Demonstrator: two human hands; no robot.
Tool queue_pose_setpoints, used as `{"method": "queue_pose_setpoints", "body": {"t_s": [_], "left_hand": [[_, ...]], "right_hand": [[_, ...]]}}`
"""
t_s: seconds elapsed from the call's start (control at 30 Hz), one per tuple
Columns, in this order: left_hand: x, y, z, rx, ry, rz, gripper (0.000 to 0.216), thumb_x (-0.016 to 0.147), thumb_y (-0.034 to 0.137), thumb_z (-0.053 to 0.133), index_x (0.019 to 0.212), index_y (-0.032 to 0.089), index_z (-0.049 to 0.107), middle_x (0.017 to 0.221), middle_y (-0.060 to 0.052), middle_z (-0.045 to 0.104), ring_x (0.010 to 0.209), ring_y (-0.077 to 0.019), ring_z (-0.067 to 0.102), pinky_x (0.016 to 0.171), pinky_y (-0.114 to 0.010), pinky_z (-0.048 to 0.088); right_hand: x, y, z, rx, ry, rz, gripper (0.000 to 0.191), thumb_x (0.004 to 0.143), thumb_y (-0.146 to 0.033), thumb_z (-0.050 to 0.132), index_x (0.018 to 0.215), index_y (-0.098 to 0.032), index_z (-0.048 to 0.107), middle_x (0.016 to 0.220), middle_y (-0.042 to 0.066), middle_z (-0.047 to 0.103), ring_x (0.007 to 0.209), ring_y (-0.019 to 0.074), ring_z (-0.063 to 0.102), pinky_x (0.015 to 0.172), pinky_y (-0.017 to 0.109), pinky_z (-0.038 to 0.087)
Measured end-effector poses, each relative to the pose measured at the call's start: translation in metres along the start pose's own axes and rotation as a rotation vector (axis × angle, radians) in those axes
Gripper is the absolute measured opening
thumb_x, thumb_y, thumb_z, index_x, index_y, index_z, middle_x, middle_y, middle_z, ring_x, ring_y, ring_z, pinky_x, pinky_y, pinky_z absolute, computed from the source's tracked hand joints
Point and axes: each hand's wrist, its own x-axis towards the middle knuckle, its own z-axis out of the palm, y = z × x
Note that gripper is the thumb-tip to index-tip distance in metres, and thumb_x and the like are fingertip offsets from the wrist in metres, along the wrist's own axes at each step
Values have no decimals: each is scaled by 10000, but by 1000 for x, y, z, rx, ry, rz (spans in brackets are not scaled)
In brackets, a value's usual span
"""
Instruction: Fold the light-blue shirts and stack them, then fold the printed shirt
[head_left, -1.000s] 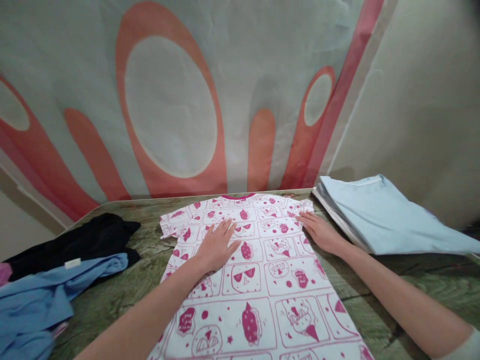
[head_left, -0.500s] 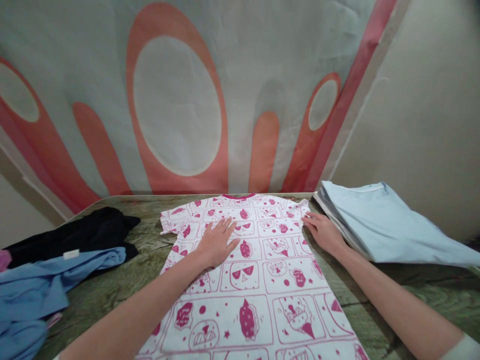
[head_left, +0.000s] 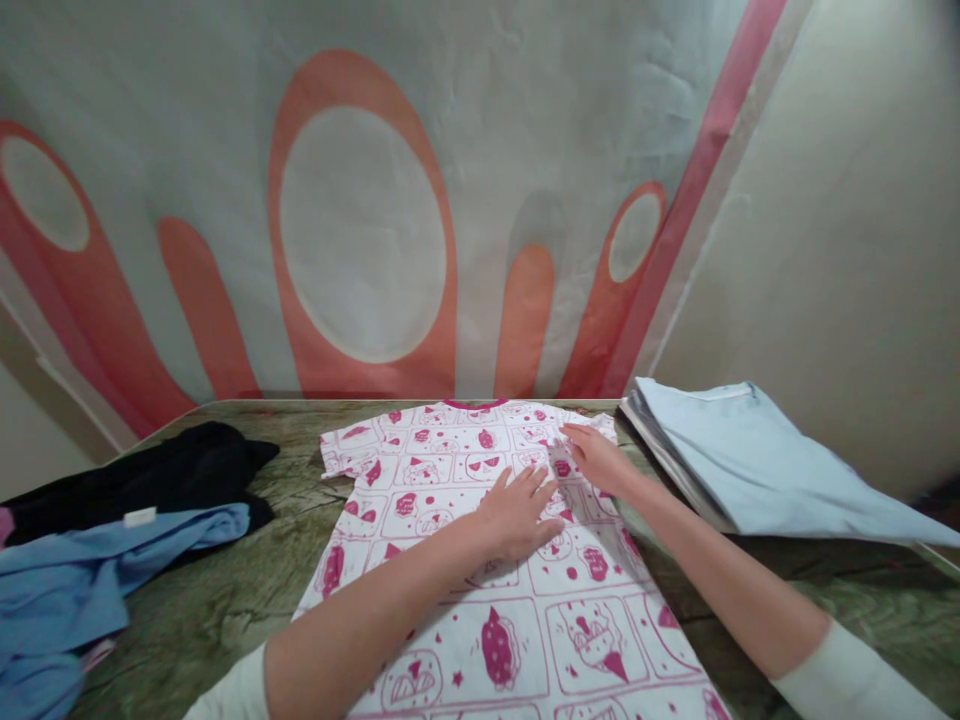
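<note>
White with magenta cartoon panels, the short-sleeved shirt [head_left: 525, 620] lies spread on the wood-patterned table [head_left: 202, 600], its 2 sleeves [head_left: 341, 447] out and its collar [head_left: 476, 405] toward the far edge. The left hand [head_left: 521, 512] rests on it palm down, fingers slightly spread, gripping nothing. The right hand [head_left: 600, 460] is over the shirt near the sleeve on that side, fingers nearly straight; whether they touch cloth, I cannot tell. Rightward sits a folded stack of clothes [head_left: 750, 460], pale blue uppermost. Leftward, a black garment [head_left: 165, 475] and blue garment [head_left: 67, 590] lie rumpled together.
</note>
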Motion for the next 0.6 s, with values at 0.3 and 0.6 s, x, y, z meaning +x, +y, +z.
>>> {"method": "queue_pose_setpoints", "body": {"t_s": [0.3,0.6], "left_hand": [[-3,0,12,-31,74,-16,608,897,562,135,1381,215,254,1474,-60,183,1350,-253,114,1069,-470,48],[-4,1,9,-33,56,-22,596,900,554,134,1398,237,214,1479,-38,166,1352,-249,99,1065,-483,52]], "right_hand": [[26,5,35,-113,-219,99,527,903,-454,278,1335,-161,348,1432,133,295,1317,256,232,1026,494,220],[34,72,30,-154,-215,376,649,877,-552,185,1379,-156,296,1448,135,255,1322,288,220,1018,549,185]]}}
